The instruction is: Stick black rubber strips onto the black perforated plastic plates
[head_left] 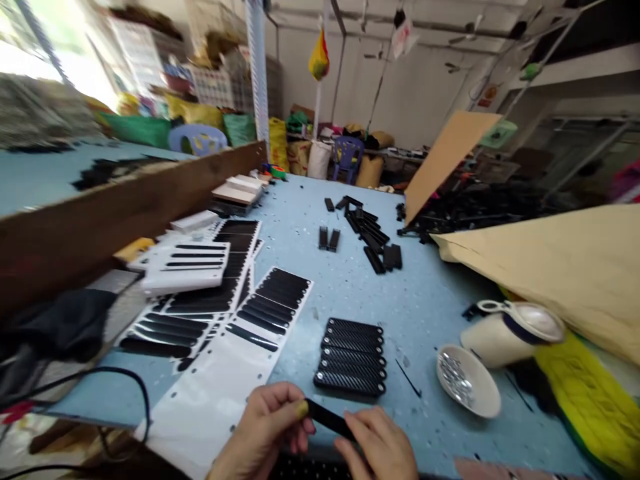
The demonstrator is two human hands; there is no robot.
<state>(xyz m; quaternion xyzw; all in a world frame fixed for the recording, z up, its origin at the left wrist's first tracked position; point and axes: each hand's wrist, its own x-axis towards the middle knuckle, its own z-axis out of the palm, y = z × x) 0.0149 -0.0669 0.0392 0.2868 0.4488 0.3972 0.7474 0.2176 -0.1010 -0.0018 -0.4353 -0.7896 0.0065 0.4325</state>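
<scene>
A narrow black strip (327,419) is stretched between my two hands at the near edge of the table. My left hand (273,427) pinches its left end between thumb and fingers; the thumb tip looks yellowish. My right hand (377,440) grips the other end. Just beyond them lies a block of black textured strips (353,357), placed side by side, with a round metal-looking spot at each end. To the left, a white backing sheet (210,387) carries black rounded stickers (273,303), some peeled away from it.
At right stand a white bowl (487,393) of small shiny metal pieces and a cream mug (500,333) with a lid. More black pieces (370,230) lie scattered farther back. Printed sheets (187,260) pile up by a wooden board (125,193). A black cable (143,383) hangs at left.
</scene>
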